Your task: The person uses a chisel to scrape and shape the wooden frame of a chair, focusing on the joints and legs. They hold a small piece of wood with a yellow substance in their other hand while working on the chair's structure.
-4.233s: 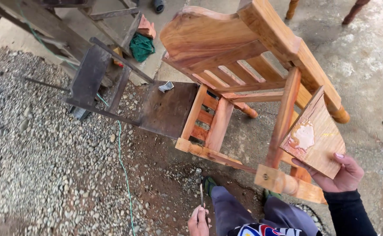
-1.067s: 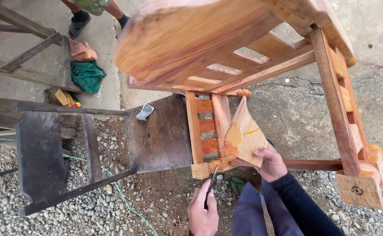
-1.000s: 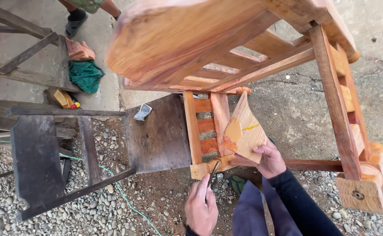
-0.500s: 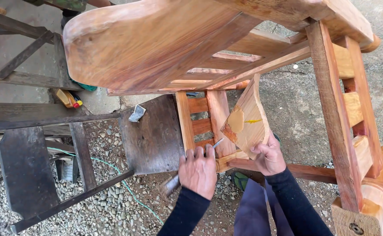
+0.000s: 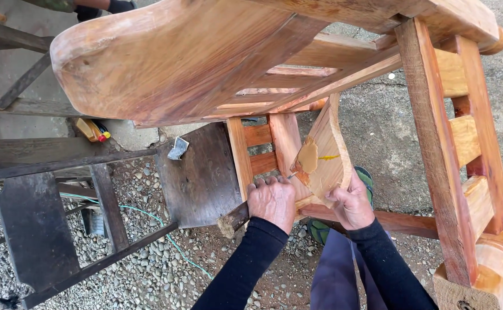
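Note:
My right hand (image 5: 352, 202) grips the lower edge of a curved piece of light wood (image 5: 326, 150) that carries a smear of tan filler (image 5: 307, 161). My left hand (image 5: 272, 201) is closed around a small tool with a wooden handle (image 5: 232, 218). The tool's thin tip touches the filler patch. Both hands are under a large reddish wooden chair (image 5: 177, 63) that is tipped over, close to its rungs (image 5: 258, 149).
A dark weathered wooden chair frame (image 5: 39, 229) lies at the left on gravel, with a dark board (image 5: 199, 178) and a crumpled paper scrap (image 5: 178, 148) beside it. A green cord (image 5: 148, 215) crosses the gravel. Another person's feet (image 5: 96, 6) show at the top edge.
My right hand brought the curved wood piece from the right in under the chair. My left hand rose with the tool and set its tip on the filler. The view moved closer.

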